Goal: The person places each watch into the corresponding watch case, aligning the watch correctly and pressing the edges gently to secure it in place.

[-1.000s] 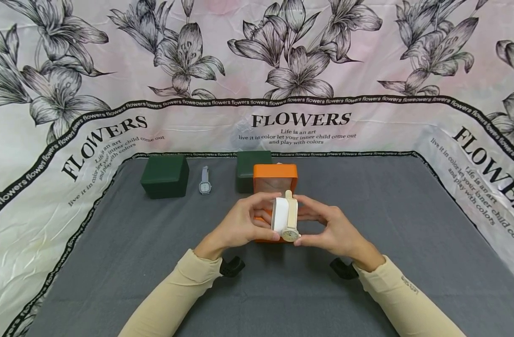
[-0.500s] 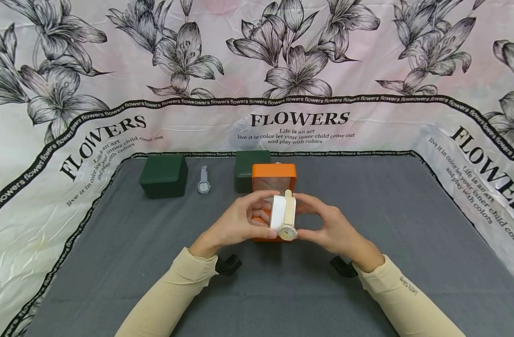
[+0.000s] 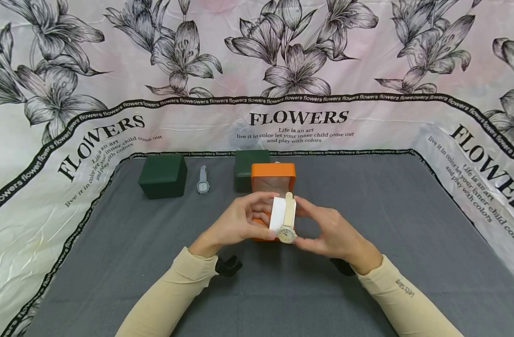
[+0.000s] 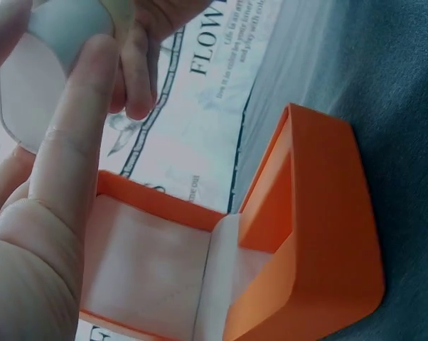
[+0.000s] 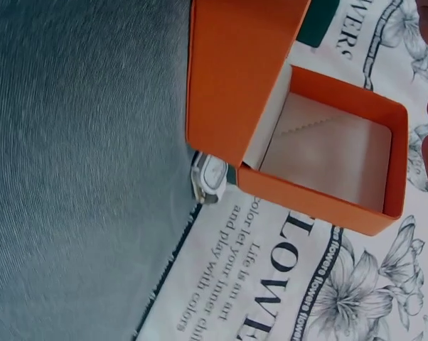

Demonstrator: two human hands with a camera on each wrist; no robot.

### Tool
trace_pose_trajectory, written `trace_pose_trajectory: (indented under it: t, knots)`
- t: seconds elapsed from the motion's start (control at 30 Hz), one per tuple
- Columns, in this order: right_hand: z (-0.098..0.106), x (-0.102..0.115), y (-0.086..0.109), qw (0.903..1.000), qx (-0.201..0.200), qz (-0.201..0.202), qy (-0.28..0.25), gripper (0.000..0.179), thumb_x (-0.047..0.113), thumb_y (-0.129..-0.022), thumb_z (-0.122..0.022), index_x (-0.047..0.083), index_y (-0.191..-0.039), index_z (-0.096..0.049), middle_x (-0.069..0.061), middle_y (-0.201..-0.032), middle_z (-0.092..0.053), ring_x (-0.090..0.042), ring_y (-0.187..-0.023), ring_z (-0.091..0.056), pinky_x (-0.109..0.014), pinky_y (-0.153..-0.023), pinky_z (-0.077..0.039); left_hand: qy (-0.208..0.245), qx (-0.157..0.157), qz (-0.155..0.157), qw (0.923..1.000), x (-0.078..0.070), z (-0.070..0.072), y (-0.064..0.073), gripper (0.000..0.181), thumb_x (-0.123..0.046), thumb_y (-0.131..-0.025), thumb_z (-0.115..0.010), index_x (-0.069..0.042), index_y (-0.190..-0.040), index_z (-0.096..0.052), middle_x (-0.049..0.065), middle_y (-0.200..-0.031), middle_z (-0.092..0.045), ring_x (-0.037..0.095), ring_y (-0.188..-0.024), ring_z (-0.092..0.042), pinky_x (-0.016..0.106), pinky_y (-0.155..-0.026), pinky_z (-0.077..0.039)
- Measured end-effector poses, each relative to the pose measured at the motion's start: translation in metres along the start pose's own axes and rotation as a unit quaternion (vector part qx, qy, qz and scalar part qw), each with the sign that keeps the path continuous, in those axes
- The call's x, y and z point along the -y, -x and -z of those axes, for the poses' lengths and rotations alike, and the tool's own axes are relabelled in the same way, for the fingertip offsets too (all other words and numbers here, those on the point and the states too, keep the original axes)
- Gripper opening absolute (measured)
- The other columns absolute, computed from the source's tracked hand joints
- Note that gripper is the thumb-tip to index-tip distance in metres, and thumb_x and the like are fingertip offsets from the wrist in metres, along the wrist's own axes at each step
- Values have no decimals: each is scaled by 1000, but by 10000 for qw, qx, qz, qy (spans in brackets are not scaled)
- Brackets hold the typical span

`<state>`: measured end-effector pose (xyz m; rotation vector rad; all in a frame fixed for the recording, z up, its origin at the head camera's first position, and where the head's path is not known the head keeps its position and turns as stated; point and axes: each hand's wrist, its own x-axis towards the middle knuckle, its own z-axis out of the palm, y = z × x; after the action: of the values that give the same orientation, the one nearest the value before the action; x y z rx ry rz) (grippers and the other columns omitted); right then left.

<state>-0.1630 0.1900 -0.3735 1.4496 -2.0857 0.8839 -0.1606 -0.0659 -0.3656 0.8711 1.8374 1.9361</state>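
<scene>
Above the orange box, my left hand grips a white watch cushion between thumb and fingers. A cream-strapped wristwatch lies along the cushion's right side, its round dial toward me. My right hand pinches the watch from the right, thumb by the dial and index finger near the strap's upper end. In the left wrist view, the cushion shows its rounded end beside my left finger. The box stands with its lid raised, and its pale lining shows in the right wrist view.
A green box stands at the back left, with a silver watch beside it. Another green box sits behind the orange one. In the right wrist view, a pale watch lies behind the orange box. A flowered cloth borders the grey tabletop.
The watch's dial has swung slightly left and its strap now leans against the cushion at a tilt. My right hand has turned a little; both hands keep their hold.
</scene>
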Motion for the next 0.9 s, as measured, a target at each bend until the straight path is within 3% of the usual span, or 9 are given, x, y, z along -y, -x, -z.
trace_pose_trajectory:
  t: [0.2, 0.53, 0.7, 0.9]
  knots:
    - [0, 0, -2, 9994, -132, 274, 186, 70, 34, -85, -64, -15, -131, -45, -8, -102, -70, -15, -89, -68, -29, -75, -53, 62, 7, 84, 9999, 0, -1, 0, 74, 9, -74, -75, -5, -139, -45, 18, -111, -63, 28, -87, -64, 33, -76, -55]
    - [-1, -1, -1, 9998, -3, -98, 153, 68, 36, -82, -65, -6, -133, -48, -3, -102, -69, -11, -88, -67, -28, -75, -53, -36, -60, 160, 9998, 2, -5, -1, 72, 8, -74, -77, -7, -138, -47, 16, -111, -64, 29, -85, -63, 34, -77, -55]
    - [0, -1, 1, 9986, 304, -427, 6, 69, 35, -81, -68, -2, -135, -46, -2, -106, -66, -11, -91, -65, -31, -76, -53, -175, -111, 237, 9995, 1, -6, -2, 74, 9, -73, -77, -6, -138, -47, 16, -112, -64, 29, -86, -63, 35, -76, -55]
    - [1, -2, -1, 9971, 381, -643, -125, 76, 41, -84, -69, -2, -140, -42, -6, -118, -63, -15, -100, -63, -25, -87, -49, -500, -228, 325, 9980, -22, -9, 1, 75, 11, -74, -75, -3, -140, -42, 20, -114, -61, 34, -90, -62, 36, -79, -55]
